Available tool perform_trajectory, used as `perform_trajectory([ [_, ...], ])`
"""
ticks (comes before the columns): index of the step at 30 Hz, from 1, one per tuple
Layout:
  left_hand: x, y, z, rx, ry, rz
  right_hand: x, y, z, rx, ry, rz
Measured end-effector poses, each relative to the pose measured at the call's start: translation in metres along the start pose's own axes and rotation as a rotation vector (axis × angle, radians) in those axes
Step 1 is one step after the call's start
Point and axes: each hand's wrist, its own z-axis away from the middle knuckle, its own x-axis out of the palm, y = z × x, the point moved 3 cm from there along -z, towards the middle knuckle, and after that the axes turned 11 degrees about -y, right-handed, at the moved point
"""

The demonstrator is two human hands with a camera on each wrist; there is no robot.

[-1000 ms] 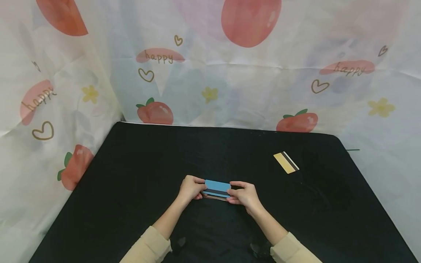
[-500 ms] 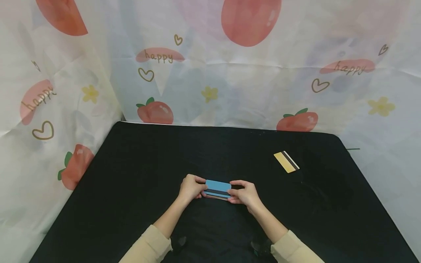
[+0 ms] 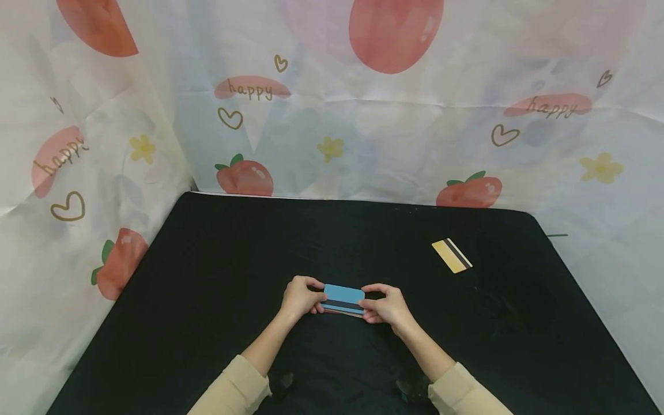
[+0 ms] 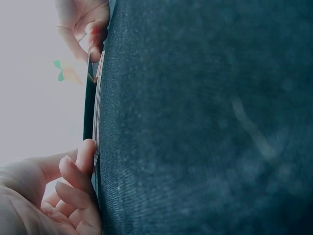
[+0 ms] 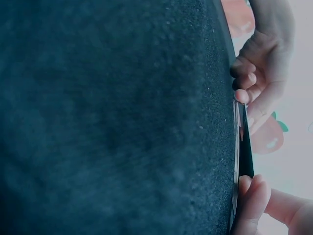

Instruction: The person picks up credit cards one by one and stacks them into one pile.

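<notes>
In the head view a blue card (image 3: 344, 294) with a black stripe lies between both hands, at the middle front of the table. My left hand (image 3: 301, 298) pinches its left end, and my right hand (image 3: 386, 308) pinches its right end. Pale edges of more cards (image 3: 343, 314) peek out along its near side. Seen edge-on in the left wrist view, thin stacked cards (image 4: 98, 115) lie at the cloth, with a dark-looking card (image 4: 89, 110) tilted slightly away from them. The right wrist view gives the same narrow gap beside the stack (image 5: 236, 142).
A yellow card (image 3: 451, 256) with a dark stripe lies farther back on the right of the black-covered table (image 3: 259, 242). Patterned curtains (image 3: 404, 144) hang behind and beside the table. Small dark objects (image 3: 412, 391) sit close to the sleeves.
The blue card has settled closer over the cards beneath, and less of their near edges shows. Both hands keep their grip and hardly shift; the yellow card stays put.
</notes>
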Motion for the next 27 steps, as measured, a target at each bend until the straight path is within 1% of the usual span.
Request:
perform_trajectory([
  [8, -0.0006, 0.0013, 0.0010, 0.005, -0.017, 0.008, -0.0012, 0.0009, -0.0010, -0.002, 0.003, 0.046],
  [16, -0.0010, -0.0007, 0.0014, -0.005, -0.023, 0.002, -0.0004, 0.0017, -0.0002, -0.012, 0.010, 0.086],
  [20, -0.0010, 0.0008, 0.0029, -0.016, -0.006, -0.030, -0.0001, 0.0017, -0.0001, -0.016, 0.014, 0.086],
  [23, -0.0010, 0.0023, 0.0047, -0.026, 0.025, -0.088, 0.0002, 0.0013, 0.0001, -0.016, 0.014, 0.085],
  [27, -0.0013, 0.0023, 0.0057, -0.040, 0.062, -0.127, 0.0002, 0.0015, -0.0003, -0.018, 0.016, 0.088],
])
